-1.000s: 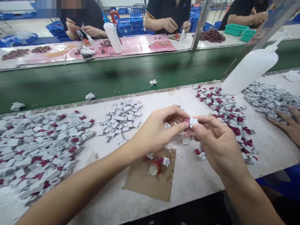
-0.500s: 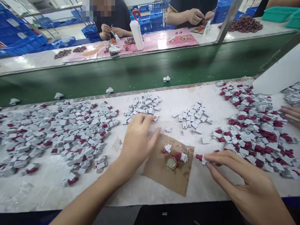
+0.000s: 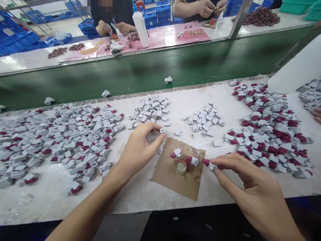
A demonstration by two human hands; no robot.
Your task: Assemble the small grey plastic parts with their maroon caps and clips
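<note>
My left hand (image 3: 141, 142) pinches a small grey plastic block (image 3: 162, 130) between thumb and forefinger, just beyond the upper left corner of a piece of brown cardboard (image 3: 173, 185). At the cardboard's right edge, my right hand (image 3: 247, 180) grips a grey-and-dark-red plastic piece (image 3: 206, 162), its red end pointing left. On the cardboard stands a red bottle cap (image 3: 181, 166) with a pale liquid-like surface. Two more grey-and-dark-red pieces (image 3: 177, 152) lie beside the cap. Beyond my left hand is a pile of plain grey blocks (image 3: 152, 108).
Heaps of grey-and-red pieces lie left (image 3: 62, 130) and right (image 3: 271, 134). A smaller grey pile (image 3: 207, 118) sits between. A green conveyor belt (image 3: 140, 72) carries a few white pieces. Two co-workers sit across it, near a white bottle (image 3: 140, 28). Another person's hand (image 3: 317, 113) shows far right.
My left hand has come back from the grey pile with a block now visible in its fingers. The right hand still holds its piece. The belt pieces appear further left.
</note>
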